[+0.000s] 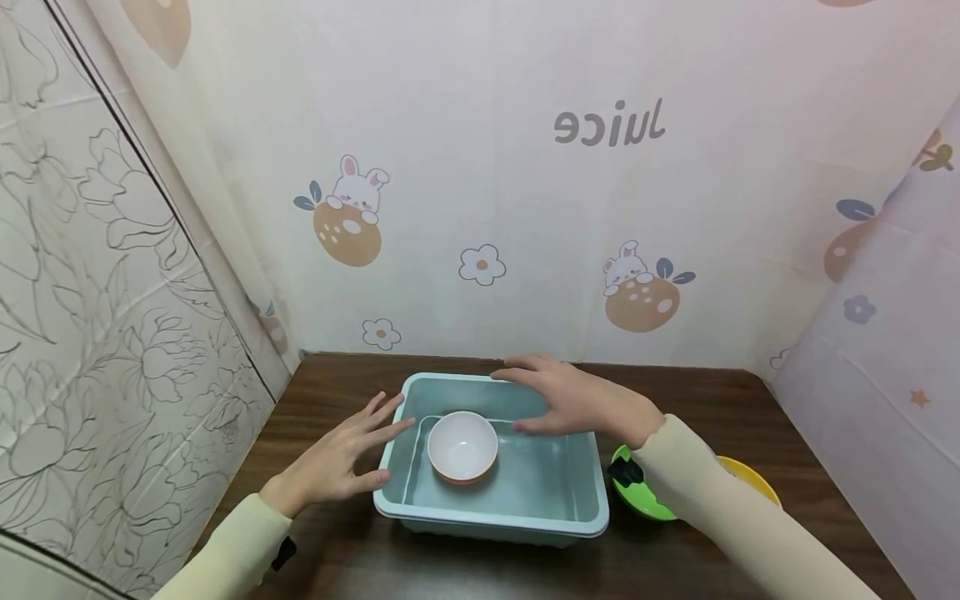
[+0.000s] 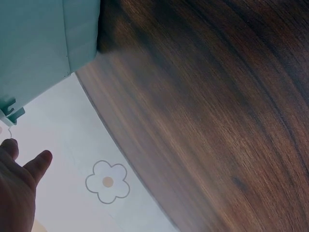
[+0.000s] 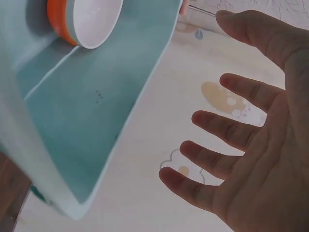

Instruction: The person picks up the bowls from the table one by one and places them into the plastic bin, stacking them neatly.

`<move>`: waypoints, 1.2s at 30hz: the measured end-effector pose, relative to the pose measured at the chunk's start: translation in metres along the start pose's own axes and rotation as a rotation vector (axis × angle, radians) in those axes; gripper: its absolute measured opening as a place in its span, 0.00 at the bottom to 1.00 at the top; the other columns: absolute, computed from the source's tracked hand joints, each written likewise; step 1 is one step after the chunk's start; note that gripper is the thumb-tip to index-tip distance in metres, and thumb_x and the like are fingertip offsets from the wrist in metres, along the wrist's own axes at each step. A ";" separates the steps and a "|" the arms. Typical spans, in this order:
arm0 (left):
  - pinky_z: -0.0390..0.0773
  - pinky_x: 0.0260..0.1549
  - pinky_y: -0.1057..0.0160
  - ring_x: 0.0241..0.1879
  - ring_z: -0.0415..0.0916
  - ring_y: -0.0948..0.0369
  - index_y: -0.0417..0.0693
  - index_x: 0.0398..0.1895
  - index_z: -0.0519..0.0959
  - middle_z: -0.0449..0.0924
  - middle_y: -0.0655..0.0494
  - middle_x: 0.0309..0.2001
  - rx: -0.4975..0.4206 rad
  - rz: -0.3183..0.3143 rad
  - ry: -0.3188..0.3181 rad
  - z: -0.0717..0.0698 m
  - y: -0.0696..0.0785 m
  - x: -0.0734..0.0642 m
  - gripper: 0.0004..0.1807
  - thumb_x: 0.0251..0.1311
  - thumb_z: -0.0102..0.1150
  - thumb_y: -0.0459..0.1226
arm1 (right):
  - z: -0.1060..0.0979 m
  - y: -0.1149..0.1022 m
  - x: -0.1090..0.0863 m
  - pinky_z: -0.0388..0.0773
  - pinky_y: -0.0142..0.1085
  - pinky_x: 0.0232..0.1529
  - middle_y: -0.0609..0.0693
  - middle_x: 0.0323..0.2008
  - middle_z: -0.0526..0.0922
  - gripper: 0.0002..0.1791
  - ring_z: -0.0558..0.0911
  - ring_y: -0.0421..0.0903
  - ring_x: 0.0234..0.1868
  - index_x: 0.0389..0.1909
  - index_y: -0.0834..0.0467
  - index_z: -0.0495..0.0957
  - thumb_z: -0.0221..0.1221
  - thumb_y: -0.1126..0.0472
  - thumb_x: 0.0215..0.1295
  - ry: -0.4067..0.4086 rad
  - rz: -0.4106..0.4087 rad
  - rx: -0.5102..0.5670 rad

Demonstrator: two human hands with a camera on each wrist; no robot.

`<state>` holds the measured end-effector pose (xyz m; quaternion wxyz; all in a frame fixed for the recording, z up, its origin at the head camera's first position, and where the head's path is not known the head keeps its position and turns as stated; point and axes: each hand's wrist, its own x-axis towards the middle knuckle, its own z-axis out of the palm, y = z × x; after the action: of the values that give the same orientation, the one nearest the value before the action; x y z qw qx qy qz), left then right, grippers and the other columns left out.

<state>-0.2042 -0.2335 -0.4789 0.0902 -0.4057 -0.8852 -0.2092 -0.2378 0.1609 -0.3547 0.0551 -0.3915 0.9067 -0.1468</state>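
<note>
Presently, left hand (image 1: pixel 337 462): fingers spread wide, gripping nothing; beside left rim of blue tub (image 1: pixel 532 487), contact unclear.
Right hand (image 1: pixel 576 400): fingers spread, holding nothing; over far right part of tub, apart from rim.
White-and-orange bowl (image 1: pixel 462 446): upright inside tub, left of centre.
Tub room: widest right of bowl.
Right edge: near green dish (image 1: pixel 645 502), yellow dish (image 1: pixel 752 477) beyond.
</note>
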 end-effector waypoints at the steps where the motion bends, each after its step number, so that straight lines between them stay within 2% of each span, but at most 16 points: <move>1: 0.66 0.63 0.26 0.81 0.48 0.39 0.65 0.80 0.62 0.52 0.48 0.83 0.000 -0.001 -0.002 0.000 0.000 0.000 0.39 0.67 0.60 0.56 | 0.001 0.002 -0.001 0.73 0.61 0.66 0.59 0.74 0.68 0.38 0.69 0.61 0.73 0.73 0.49 0.71 0.69 0.45 0.63 0.007 -0.002 -0.004; 10: 0.66 0.64 0.26 0.81 0.47 0.38 0.65 0.80 0.62 0.52 0.48 0.83 0.001 0.015 0.000 -0.001 -0.003 0.003 0.45 0.58 0.68 0.45 | -0.006 0.012 -0.016 0.74 0.61 0.66 0.58 0.73 0.69 0.39 0.70 0.61 0.73 0.74 0.49 0.71 0.71 0.46 0.62 0.066 0.005 -0.050; 15: 0.66 0.63 0.25 0.81 0.47 0.38 0.66 0.80 0.62 0.52 0.48 0.83 -0.001 0.017 0.009 0.001 -0.007 0.002 0.45 0.58 0.68 0.45 | -0.011 0.019 -0.028 0.75 0.61 0.65 0.58 0.73 0.70 0.40 0.71 0.61 0.72 0.74 0.47 0.71 0.73 0.48 0.60 0.121 0.014 -0.047; 22: 0.67 0.61 0.24 0.80 0.49 0.36 0.64 0.80 0.63 0.53 0.46 0.82 -0.006 0.021 0.023 0.001 -0.009 0.001 0.40 0.65 0.62 0.53 | -0.017 0.027 -0.039 0.76 0.61 0.64 0.60 0.72 0.70 0.41 0.71 0.61 0.71 0.74 0.50 0.70 0.73 0.51 0.60 0.206 0.002 -0.007; 29: 0.67 0.62 0.25 0.80 0.48 0.37 0.63 0.80 0.63 0.54 0.46 0.82 -0.007 0.019 0.022 0.000 -0.010 0.002 0.43 0.60 0.67 0.47 | -0.015 0.037 -0.048 0.73 0.65 0.64 0.62 0.72 0.71 0.38 0.71 0.63 0.71 0.73 0.52 0.70 0.70 0.49 0.64 0.255 0.009 0.002; 36: 0.66 0.62 0.25 0.80 0.47 0.37 0.63 0.80 0.63 0.53 0.46 0.82 -0.013 0.025 0.013 0.000 -0.012 0.003 0.45 0.58 0.68 0.44 | -0.014 0.042 -0.066 0.72 0.65 0.65 0.59 0.74 0.68 0.39 0.69 0.62 0.72 0.75 0.49 0.68 0.68 0.44 0.66 0.263 0.105 0.001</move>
<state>-0.2149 -0.2382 -0.4815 0.0959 -0.4162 -0.8780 -0.2162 -0.2248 0.2396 -0.3556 -0.0565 -0.3210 0.9252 -0.1943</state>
